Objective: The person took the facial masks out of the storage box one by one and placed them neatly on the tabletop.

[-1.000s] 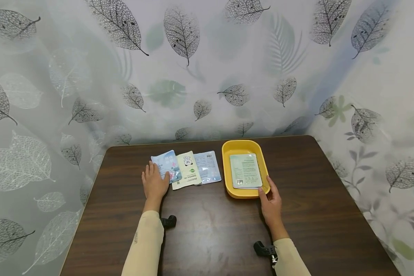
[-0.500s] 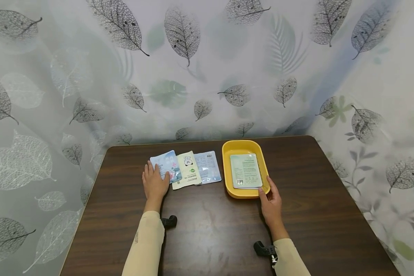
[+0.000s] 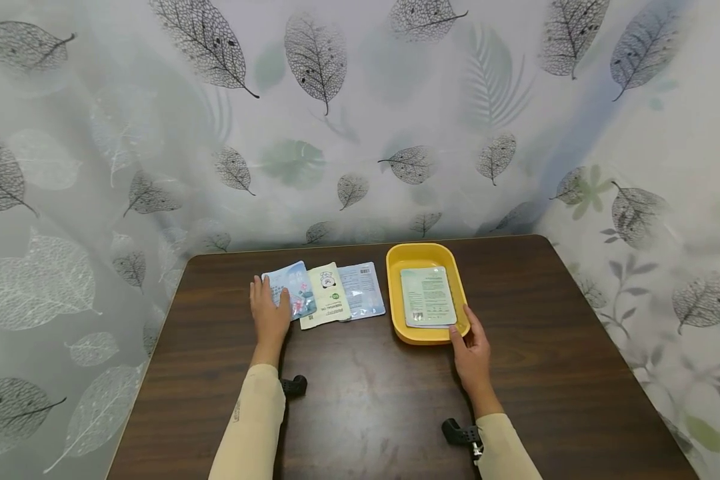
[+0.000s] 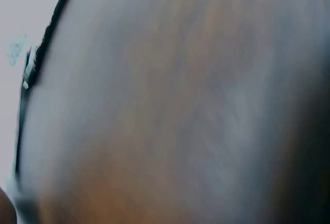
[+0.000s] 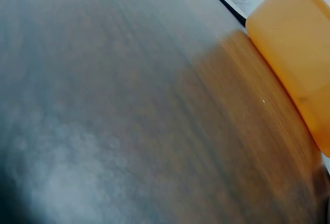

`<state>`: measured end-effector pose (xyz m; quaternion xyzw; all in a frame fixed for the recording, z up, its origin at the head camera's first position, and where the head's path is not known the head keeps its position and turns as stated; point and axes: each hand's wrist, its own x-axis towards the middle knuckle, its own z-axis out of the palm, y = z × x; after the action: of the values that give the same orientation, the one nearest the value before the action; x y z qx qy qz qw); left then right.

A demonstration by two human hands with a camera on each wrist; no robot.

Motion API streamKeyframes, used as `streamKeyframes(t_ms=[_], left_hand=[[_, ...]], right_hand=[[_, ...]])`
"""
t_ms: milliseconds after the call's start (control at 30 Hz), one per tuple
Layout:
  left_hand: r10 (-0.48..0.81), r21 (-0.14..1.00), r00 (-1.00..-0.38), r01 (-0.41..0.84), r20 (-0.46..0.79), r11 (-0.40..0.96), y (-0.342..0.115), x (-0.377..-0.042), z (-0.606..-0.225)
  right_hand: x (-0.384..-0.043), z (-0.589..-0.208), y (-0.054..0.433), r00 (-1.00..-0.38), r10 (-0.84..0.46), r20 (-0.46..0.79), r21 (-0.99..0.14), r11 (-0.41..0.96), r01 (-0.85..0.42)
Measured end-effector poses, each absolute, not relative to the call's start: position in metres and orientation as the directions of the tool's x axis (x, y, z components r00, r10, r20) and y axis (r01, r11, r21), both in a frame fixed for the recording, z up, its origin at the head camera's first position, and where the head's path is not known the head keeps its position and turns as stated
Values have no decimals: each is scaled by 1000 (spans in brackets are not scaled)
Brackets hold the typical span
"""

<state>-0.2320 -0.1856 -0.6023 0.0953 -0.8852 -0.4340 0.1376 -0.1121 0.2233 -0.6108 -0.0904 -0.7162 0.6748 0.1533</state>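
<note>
My left hand [image 3: 270, 320] lies at the left edge of a blue flowered sachet [image 3: 294, 288], its thumb over the sachet and its fingers fairly straight along the edge. That sachet overlaps a cream sachet [image 3: 327, 297] with a panda picture, which overlaps a pale blue sachet [image 3: 365, 290]. With my right hand [image 3: 473, 353] I grip the near right corner of a yellow plastic tray [image 3: 423, 255], thumb at the rim and fingers along the outer side. Inside lies a pale green sachet [image 3: 429, 297], with the edge of another under it. The tray's wall [image 5: 296, 53] shows in the right wrist view.
Everything stands on a dark brown wooden table [image 3: 360, 400] with rounded far corners. Behind it and at both sides hangs a leaf-patterned curtain [image 3: 360, 120]. Black wrist straps [image 3: 294, 387] are on both arms. The left wrist view shows mostly blurred tabletop.
My left hand has shifted slightly left and back on the blue sachet, its thumb now higher up. My right hand, the tray and the sachets have stayed in place.
</note>
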Motion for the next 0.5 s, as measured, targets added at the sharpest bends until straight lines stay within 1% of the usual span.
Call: streamKeyframes(t_ms=[67,167,333,400,500], left_hand=[[-307,844,-935,-15,178,536,-183,-234,-596],[-310,888,-932,27,188,458,-176,-238,-582],[-307,933,-932,74,190,354,-159,-244,-551],[-296,946,-934,104,198,306,-150,-245,-538],[-265,951,-937,153,226,270,-135,-245,-521]], right_hand=[[-112,-610,223,-939,330,91,-995,79,-69],[-111,-608,221,-943,321,83,-995,77,-61],[-107,-595,219,-947,308,92,-996,47,-81],[-105,-589,218,-947,307,97,-995,47,-87],[-103,-584,217,-948,305,94,-995,65,-78]])
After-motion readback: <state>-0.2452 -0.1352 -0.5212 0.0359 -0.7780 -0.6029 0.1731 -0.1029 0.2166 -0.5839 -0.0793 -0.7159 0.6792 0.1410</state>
